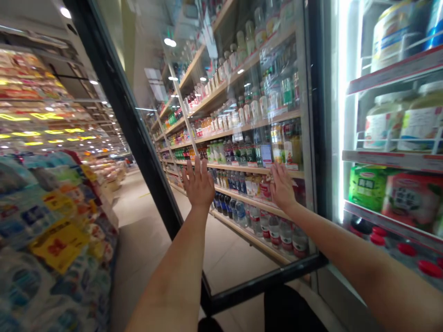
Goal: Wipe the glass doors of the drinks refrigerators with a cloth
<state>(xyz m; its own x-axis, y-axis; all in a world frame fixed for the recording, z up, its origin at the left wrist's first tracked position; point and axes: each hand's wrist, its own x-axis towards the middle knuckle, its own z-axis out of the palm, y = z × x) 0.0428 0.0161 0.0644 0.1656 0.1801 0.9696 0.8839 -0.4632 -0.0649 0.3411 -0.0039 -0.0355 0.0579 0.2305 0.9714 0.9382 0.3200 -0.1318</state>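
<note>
Both my hands lie flat against the glass of a black-framed cooler door (242, 115) that stands swung out into the aisle. My left hand (198, 183) is open, fingers stretched upward on the pane's left part. My right hand (282, 186) is open too, its palm pressed on the glass nearer the hinge side. Neither hand holds anything. Through the glass I see shelves of bottled drinks (242, 152) along the aisle.
The lit cooler interior (391, 152) on the right holds large jars, green and red packs, and red-capped bottles on wire shelves. A stacked display of wrapped packs with yellow tags (51, 230) stands at left. The tiled aisle floor (138, 226) runs ahead.
</note>
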